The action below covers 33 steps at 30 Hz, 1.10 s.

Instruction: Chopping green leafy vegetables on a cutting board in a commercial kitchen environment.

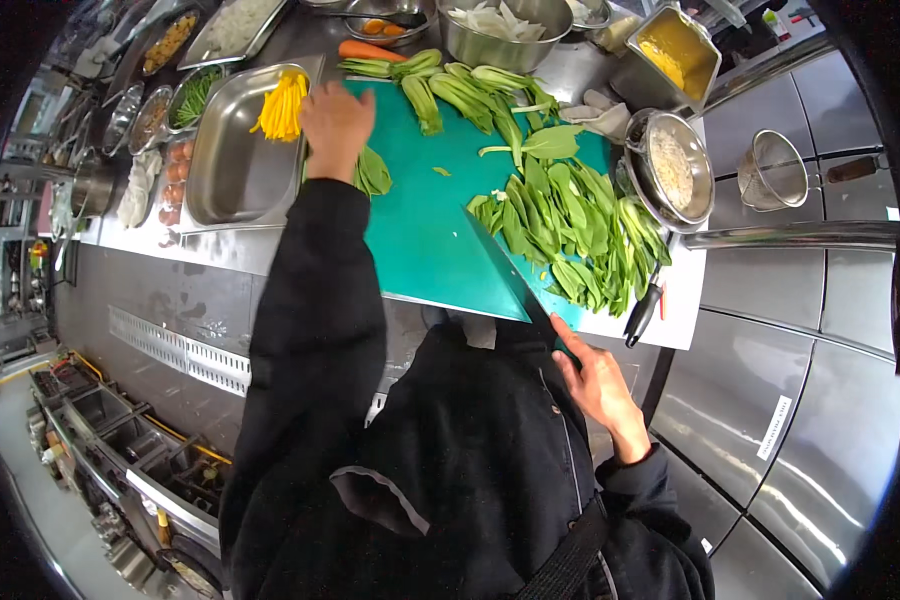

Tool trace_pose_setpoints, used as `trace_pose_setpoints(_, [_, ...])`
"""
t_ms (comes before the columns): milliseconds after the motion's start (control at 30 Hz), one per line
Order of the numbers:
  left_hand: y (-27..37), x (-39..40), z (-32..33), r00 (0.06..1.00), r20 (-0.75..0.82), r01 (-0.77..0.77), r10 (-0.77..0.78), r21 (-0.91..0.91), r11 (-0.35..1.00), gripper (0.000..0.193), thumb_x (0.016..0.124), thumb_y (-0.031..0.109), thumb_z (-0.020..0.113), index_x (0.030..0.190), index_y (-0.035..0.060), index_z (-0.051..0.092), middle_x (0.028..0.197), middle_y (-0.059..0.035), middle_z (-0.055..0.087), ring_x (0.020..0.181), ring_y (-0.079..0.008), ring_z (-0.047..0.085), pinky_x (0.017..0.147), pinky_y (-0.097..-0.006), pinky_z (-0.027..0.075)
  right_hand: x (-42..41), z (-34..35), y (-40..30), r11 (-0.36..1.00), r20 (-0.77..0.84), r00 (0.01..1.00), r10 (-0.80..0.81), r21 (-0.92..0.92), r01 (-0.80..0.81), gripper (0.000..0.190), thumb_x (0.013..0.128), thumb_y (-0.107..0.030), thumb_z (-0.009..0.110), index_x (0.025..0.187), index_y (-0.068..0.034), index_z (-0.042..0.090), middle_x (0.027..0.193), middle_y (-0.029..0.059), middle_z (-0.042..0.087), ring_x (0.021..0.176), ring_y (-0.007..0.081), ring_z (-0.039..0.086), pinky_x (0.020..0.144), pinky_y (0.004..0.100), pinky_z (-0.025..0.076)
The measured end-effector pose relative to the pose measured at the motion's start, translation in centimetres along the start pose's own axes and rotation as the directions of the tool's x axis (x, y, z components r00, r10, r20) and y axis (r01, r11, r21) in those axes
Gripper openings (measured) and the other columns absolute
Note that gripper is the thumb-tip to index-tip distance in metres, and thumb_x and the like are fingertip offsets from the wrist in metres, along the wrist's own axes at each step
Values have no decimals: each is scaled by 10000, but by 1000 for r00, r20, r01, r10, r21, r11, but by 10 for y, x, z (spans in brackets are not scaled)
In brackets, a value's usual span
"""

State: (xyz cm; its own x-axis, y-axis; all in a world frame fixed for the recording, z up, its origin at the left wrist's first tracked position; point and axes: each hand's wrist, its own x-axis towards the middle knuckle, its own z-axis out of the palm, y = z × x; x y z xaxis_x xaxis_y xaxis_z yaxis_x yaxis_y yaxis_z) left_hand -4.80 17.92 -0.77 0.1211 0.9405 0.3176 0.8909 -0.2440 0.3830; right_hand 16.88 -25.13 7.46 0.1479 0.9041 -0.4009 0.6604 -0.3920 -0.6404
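Observation:
My right hand (598,379) grips a chef's knife (514,274) by its handle, its blade lying across the front of the green cutting board (427,240). At the board's left edge my left hand (337,124), slightly blurred, is over some leafy greens (373,171); whether it grips them is hidden. Just left of that hand, yellow strips (281,105) lie at the rim of a steel tray (244,161). Bok choy heads (461,94) lie along the board's back edge. A pile of separated bok choy leaves (570,217) covers its right side.
Behind the board stand a carrot (371,52) and a steel bowl of white slices (499,30). At the right are nested steel bowls (671,169), a black-handled utensil (645,311) and a hanging strainer (774,171). Eggs (174,180) and a white cloth (141,187) lie left of the tray.

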Motion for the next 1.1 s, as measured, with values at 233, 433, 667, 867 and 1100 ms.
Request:
trace_pose_setpoints(233, [-18,-22,11,949,268,-224,164,210,952,548,874,430,718,1250,59,571,1135,-225,681,1019,-360,656,935,-544,452,-2,-15,-3,944,19,944,329,8,-329,521,1007,-130,597,1511,-119,467,1063,326,666,1036,438,684,862,423,529])
trace_pose_setpoints(433, [54,-93,-30,927,309,92,211,-736,670,601,843,120,795,1286,70,392,1128,-163,620,1033,-297,632,906,-401,499,-3,-6,8,976,-39,977,209,65,-206,537,1004,-143,604,1518,-112,453,1119,332,652,1107,453,636,884,413,523])
trace_pose_setpoints(667, [69,-147,-37,792,470,345,390,-871,351,591,919,56,526,1493,88,389,1265,-84,557,1111,-166,536,965,-312,454,-3,-1,6,977,-50,978,203,78,-199,548,996,-140,608,1521,-126,450,1061,350,649,1047,466,654,850,421,529])
trace_pose_setpoints(867, [90,-158,-53,745,555,377,369,-808,453,451,962,83,453,1411,81,499,1195,-53,570,1088,-142,525,978,-290,431,-5,10,19,993,-134,985,110,63,-102,556,993,-134,610,1524,-135,446,1064,344,653,1051,471,647,848,419,530])
trace_pose_setpoints(1100, [83,-159,-53,700,592,404,399,-790,462,396,957,62,412,1338,67,520,1134,-40,532,1042,-150,510,961,-290,429,-6,8,16,991,-126,985,121,80,-111,558,985,-117,619,1518,-126,454,1010,344,656,984,472,668,813,420,531])
